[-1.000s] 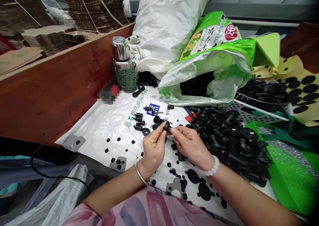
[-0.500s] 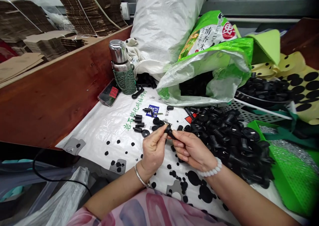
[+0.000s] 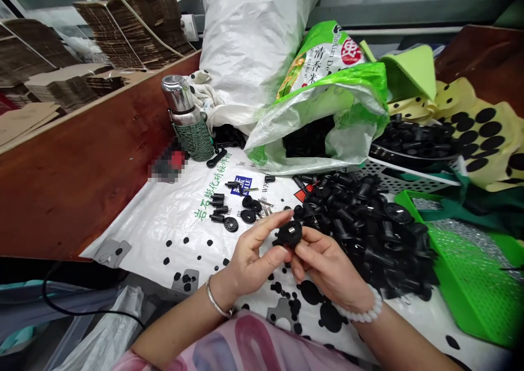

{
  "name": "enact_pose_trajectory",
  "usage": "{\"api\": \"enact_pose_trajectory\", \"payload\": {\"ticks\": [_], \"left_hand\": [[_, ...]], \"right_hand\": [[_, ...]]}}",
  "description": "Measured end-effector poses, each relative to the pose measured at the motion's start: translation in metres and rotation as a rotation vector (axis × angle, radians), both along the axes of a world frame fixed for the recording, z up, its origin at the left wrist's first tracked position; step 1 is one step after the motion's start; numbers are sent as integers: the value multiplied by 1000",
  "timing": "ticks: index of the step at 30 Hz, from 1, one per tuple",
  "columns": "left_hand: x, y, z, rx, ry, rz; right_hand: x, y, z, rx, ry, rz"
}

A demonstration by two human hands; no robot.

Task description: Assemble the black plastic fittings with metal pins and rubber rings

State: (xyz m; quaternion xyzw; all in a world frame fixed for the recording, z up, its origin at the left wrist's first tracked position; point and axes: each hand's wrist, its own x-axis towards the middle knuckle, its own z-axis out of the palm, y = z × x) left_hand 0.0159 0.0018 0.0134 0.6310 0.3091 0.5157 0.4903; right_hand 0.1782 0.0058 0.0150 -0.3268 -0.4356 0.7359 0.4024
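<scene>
Between the thumb and fingers of my right hand is a black round plastic part, its disc face turned up with a small shiny metal piece at the middle. My left hand is around the other side of it, thumb and forefinger stretched apart; I cannot tell whether they touch the part. Just beyond lie loose black discs, short black cylinders and small metal strips. To the right is a big heap of black plastic parts.
A green tray holds shiny metal pieces at the right. Behind the heap stand an open green-and-white rice bag and a white perforated basket. A steel flask is by the wooden side board. Black dots mark the white sheet.
The black part has turned so its disc face shows. My left fingers have spread from a pinch, and both hands have come slightly nearer me. The view has shifted a little.
</scene>
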Motion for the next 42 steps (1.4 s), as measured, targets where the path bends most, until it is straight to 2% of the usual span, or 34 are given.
{"api": "enact_pose_trajectory", "payload": {"ticks": [3,6,16,21,25,28,35,42], "left_hand": [[-2,-1,3,-78,32,-21],[-1,-3,6,-115,5,17],[6,-5,11,39,28,72],[3,-3,18,16,63,-27],[1,2,25,121,172,-99],[2,5,26,192,225,-118],[9,5,27,447,361,69],[13,2,24,441,425,202]], "right_hand": [[-1,-2,-1,65,-42,-1],[-1,-4,0,83,-74,-31],[2,-10,4,301,-201,-229],[6,-13,2,410,-303,-245],[10,-14,-4,533,-366,-271],[12,-14,-7,561,-382,-234],[10,-15,-8,545,-395,-230],[7,-17,-10,583,-467,-352]]}}
